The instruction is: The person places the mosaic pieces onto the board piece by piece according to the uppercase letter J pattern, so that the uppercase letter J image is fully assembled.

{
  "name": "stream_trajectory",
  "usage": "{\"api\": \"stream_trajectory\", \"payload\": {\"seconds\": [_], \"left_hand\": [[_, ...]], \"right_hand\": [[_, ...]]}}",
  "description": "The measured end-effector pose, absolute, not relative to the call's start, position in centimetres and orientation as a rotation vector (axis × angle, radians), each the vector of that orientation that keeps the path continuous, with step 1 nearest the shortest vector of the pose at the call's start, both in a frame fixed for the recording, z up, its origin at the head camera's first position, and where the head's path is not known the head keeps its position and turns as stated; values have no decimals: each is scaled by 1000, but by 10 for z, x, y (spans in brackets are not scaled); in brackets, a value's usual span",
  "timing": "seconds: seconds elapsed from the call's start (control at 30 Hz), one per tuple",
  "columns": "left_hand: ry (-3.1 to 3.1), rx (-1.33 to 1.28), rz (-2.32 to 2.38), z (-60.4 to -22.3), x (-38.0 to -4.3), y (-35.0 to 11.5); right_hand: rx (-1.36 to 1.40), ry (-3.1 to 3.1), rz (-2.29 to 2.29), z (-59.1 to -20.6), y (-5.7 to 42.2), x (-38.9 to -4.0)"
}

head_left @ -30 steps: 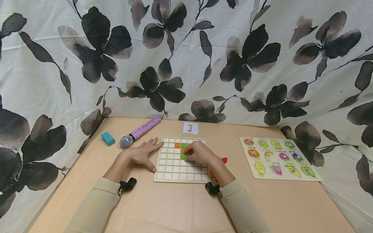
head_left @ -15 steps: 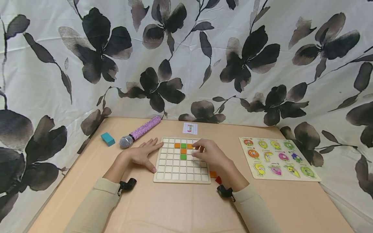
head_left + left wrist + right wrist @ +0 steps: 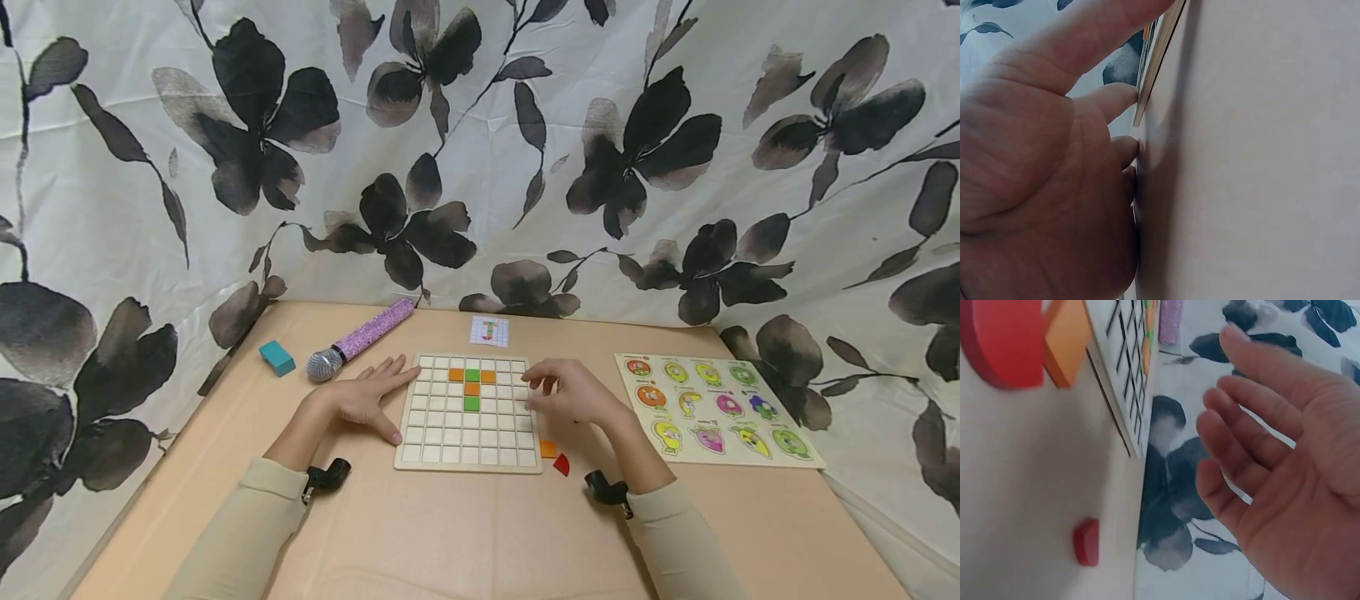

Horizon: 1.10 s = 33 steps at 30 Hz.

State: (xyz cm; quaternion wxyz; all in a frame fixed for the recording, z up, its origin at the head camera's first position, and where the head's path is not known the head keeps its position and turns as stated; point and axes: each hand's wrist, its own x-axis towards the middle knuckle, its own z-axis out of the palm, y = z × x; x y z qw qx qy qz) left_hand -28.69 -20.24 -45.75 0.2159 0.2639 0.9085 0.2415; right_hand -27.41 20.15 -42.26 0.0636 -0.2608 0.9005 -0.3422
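A white gridded board (image 3: 450, 437) lies mid-table, with orange and green squares (image 3: 472, 389) forming a T shape in its upper cells. My left hand (image 3: 363, 398) rests at the board's left side, fingers spread, with thumb and index finger touching its edge. Over the right edge hovers my right hand (image 3: 573, 396), fingers loosely bent. Nothing shows between those fingers in the right wrist view. Beside the board's lower right corner lie an orange block (image 3: 548, 450) and a red quarter-round piece (image 3: 561, 465). Another red piece (image 3: 1087, 542) appears in the right wrist view; the head view does not show it.
A small pattern card (image 3: 489, 331) lies behind the board. Back left are a glittery purple microphone (image 3: 375, 328) and a teal block (image 3: 277, 358). A fruit puzzle board (image 3: 720, 408) occupies the right side. Floral cloth (image 3: 525, 150) hangs behind the table.
My right hand let go of an orange square in the board's second row, right of the green one, and moved right to the board's edge. The left hand stayed put.
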Motion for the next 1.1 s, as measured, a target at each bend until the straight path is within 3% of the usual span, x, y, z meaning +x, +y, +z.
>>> {"api": "stream_trajectory", "payload": {"seconds": [0.43,1.1], "left_hand": [[2516,750,661,-457,-287,-203],[2516,751,657,-460,-288,-203]], "right_hand": [[-862,2429,-883,-422,221,-278],[-743,2335,-743,-436,215,-274]]}}
